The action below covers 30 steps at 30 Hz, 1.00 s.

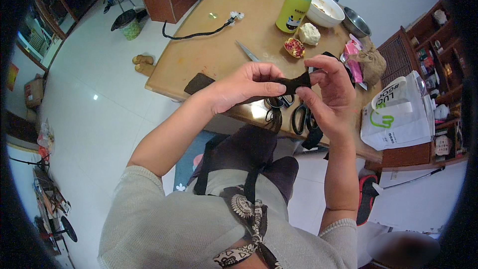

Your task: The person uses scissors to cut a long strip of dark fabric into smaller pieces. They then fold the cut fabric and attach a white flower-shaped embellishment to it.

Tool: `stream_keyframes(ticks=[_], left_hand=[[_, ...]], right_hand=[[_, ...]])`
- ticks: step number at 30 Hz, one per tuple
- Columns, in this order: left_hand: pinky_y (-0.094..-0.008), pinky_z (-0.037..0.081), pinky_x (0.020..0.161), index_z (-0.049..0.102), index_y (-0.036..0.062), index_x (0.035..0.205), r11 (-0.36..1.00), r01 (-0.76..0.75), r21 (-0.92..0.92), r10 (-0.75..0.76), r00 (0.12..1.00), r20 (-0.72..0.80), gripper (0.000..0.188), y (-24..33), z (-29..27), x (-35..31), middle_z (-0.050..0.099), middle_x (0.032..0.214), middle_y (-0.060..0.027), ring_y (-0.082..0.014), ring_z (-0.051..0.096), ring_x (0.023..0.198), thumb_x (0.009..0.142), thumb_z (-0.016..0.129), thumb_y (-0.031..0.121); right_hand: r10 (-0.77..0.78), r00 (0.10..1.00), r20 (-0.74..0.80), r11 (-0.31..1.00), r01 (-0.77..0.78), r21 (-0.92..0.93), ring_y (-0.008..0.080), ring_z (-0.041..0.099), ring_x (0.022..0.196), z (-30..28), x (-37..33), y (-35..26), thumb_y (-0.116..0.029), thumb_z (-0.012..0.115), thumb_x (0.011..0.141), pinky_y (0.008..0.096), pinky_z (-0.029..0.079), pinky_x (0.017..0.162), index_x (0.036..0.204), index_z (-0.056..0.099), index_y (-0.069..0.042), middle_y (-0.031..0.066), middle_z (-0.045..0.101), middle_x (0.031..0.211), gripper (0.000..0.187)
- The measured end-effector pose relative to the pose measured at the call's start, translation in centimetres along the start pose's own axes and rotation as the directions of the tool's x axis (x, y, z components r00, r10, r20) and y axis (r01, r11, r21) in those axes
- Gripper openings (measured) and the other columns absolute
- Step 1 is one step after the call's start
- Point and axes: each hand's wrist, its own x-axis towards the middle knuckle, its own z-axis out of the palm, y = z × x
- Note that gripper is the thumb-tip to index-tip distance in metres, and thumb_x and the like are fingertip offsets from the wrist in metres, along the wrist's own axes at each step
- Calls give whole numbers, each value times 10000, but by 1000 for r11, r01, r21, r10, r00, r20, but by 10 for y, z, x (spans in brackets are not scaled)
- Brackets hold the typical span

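Note:
A strip of black fabric [297, 83] stretches between my two hands above the near edge of the table. My left hand [249, 83] pinches one end with thumb and curled fingers. At the other end, my right hand [329, 94] grips the strip between thumb and fingers. Below them lie black scissor handles [299, 118], partly covered by my right hand. A pointed metal blade [247, 51] shows beyond my left hand. Past my left wrist, a flat dark cloth piece [199, 82] rests on the table, and thin black strands [273, 118] hang over its edge.
On the wooden table [184, 62] are a black braided cord [199, 36], a yellow-green bottle [297, 7], a halved pomegranate [295, 48], a white bowl [332, 15], a metal bowl [357, 21] and a pink package [354, 60]. A white bag [398, 117] stands at the right.

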Motion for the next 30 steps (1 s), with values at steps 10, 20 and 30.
stream_keyframes(ticks=[10, 20, 30], left_hand=[[-160, 419, 647, 558, 77, 914, 986, -112, 127, 124, 988, -92, 144, 8, 12, -5, 563, 824, 41, -17, 512, 730, 791, 628, 104], [-192, 429, 728, 564, 49, 981, 989, -68, 128, 84, 988, -130, 185, 6, 10, -5, 579, 869, 26, -37, 527, 793, 817, 599, 128], [-193, 425, 752, 507, 52, 1047, 990, -81, 116, 94, 990, -110, 251, 4, 7, -3, 564, 923, 8, -44, 523, 834, 824, 590, 133]], right_hand=[[369, 929, 27, 898, -364, 246, 109, 535, 881, -1, -1, 4, 34, 632, 715, 237, 438, 776, 1117, 443, 15, 98, 522, 1064, 444], [541, 823, 174, 746, -565, 353, 95, 543, 809, -4, -4, 6, -46, 647, 741, 223, 438, 710, 1148, 434, -11, 44, 568, 923, 460], [369, 926, 82, 898, -378, 227, 68, 530, 769, -4, -9, 15, 27, 571, 753, 204, 438, 680, 927, 504, -21, 13, 544, 853, 193]])
